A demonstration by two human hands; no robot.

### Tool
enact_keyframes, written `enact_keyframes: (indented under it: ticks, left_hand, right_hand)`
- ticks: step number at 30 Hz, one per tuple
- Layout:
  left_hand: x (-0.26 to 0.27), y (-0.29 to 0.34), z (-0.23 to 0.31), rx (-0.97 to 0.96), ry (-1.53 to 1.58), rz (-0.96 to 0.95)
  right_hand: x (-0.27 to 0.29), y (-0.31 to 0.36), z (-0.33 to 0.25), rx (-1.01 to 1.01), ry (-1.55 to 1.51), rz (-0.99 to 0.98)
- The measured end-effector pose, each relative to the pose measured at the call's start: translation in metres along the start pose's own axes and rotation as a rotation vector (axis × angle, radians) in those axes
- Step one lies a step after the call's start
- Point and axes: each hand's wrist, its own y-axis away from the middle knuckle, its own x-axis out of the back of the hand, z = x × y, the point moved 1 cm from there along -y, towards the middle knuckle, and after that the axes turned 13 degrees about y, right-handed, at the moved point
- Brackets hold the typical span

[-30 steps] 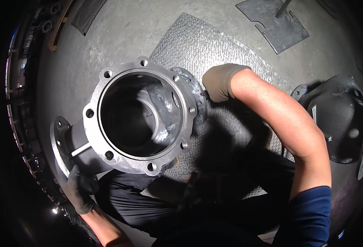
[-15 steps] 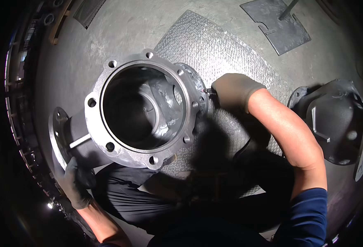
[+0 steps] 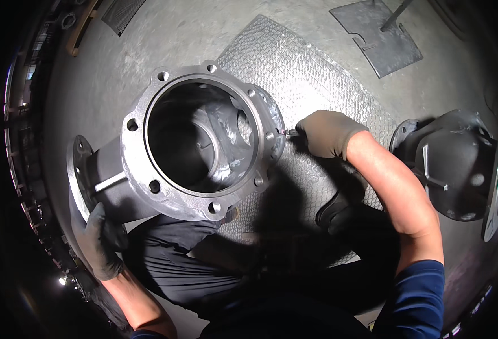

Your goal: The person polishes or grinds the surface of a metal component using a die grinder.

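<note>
A large grey cast-metal valve body (image 3: pixel 198 141) with a round bolt-hole flange facing up stands in front of me on the floor. My left hand (image 3: pixel 99 240), in a dark glove, grips the edge of its left side flange (image 3: pixel 77 169). My right hand (image 3: pixel 328 133), in a grey glove, holds a small pen-like marker (image 3: pixel 287 132) with its tip at the flange on the body's right side. My legs in dark trousers show below the casting.
A diamond-pattern metal floor plate (image 3: pixel 311 85) lies under and behind the casting. A second dark cast valve body (image 3: pixel 458 164) lies at the right. A flat grey metal sheet (image 3: pixel 376 37) lies at the far right on the concrete floor.
The casting has shifted up and right in view and tilted slightly. My right hand moved away from the right flange's rim to hold the marker tip against it. My left hand slid along the left flange.
</note>
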Motion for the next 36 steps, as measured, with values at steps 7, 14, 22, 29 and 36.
enact_keyframes:
  ticks: [7,14,22,29,36]
  left_hand:
    - [0.001,0.004,0.0,0.013,0.003,-0.005]
    - [-0.023,0.004,0.0,-0.085,0.101,0.08]
    - [-0.015,0.005,0.001,-0.067,0.082,0.049]
    - [-0.005,0.003,0.002,-0.015,0.018,0.002]
    - [-0.013,0.005,0.005,-0.063,0.024,-0.001]
  right_hand:
    - [-0.052,0.007,0.02,-0.195,-0.834,0.073]
    - [-0.092,-0.008,-0.014,-0.192,-0.817,0.174]
    - [-0.084,-0.015,-0.016,-0.218,-0.729,0.395]
    - [-0.05,-0.022,-0.019,-0.167,-0.724,0.43]
    - [-0.054,-0.033,-0.018,-0.192,-0.711,0.446]
